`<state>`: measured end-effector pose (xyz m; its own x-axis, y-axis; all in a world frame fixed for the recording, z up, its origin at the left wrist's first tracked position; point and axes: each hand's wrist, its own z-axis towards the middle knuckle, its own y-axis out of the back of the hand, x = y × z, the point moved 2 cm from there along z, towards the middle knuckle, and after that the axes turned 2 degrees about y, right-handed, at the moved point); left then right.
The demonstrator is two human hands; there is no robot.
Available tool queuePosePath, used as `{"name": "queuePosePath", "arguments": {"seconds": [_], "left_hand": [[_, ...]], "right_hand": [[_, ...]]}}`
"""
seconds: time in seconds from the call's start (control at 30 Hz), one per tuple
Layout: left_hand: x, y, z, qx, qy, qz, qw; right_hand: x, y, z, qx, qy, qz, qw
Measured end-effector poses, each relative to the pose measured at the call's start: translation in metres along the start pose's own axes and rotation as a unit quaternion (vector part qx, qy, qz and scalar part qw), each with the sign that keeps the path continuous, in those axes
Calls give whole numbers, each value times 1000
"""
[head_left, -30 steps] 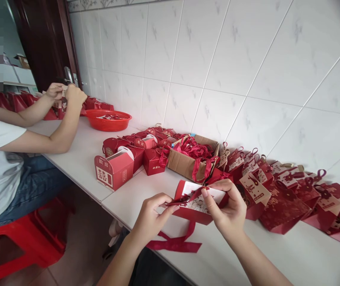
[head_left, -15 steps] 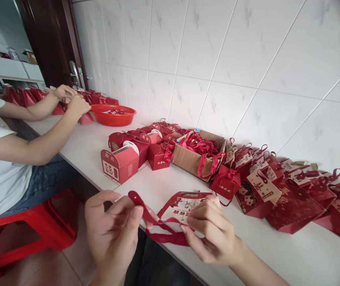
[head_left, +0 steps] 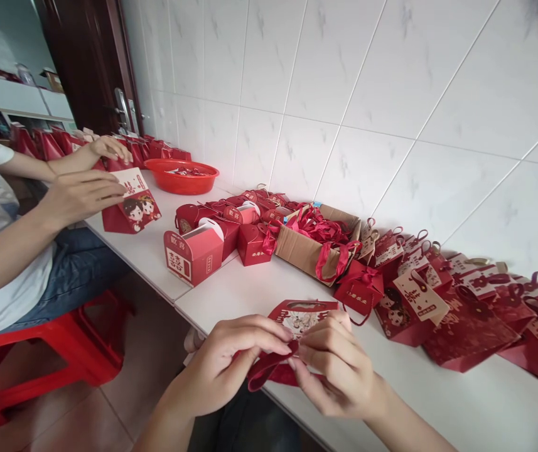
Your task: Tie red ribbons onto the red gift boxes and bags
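Your left hand [head_left: 235, 364], back upward, reaches inward to meet your right hand [head_left: 337, 367], its fingers curled; both pinch the looped red ribbon [head_left: 265, 370] at the front edge of the bench [head_left: 228, 304]. Just beyond your fingertips sits a printed box [head_left: 298, 320], with an open carton [head_left: 299, 254] farther back.

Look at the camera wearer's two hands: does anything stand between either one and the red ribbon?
Nothing visible does. The left hand and right hand both have fingers on the red ribbon. The printed red box shows beyond it, partly hidden by the fingers.
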<state>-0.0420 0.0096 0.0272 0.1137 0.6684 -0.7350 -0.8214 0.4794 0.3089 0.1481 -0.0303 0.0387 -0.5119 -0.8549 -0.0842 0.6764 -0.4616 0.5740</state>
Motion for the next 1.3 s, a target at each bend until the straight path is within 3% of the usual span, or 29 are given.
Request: {"name": "queuePosePath", "arguments": {"seconds": [0.1,0.27,0.5,0.77,1.3], "left_hand": [[-3,1,0,1,-11,-6,1000],[-6,-4,0,-39,-15,23,999],[0,-11,0,-157,70,43,984],[-5,-20,7,-96,54,4,994],[1,-17,2,-63,58,-2,996]], "right_hand": [[1,-1,0,-34,-8,10,999],[-1,-3,0,-37,-12,9,999],[1,-3,0,-30,-10,7,999],[2,-4,1,-28,1,8,1000],[3,-3,-1,-24,1,12,1000]]}}
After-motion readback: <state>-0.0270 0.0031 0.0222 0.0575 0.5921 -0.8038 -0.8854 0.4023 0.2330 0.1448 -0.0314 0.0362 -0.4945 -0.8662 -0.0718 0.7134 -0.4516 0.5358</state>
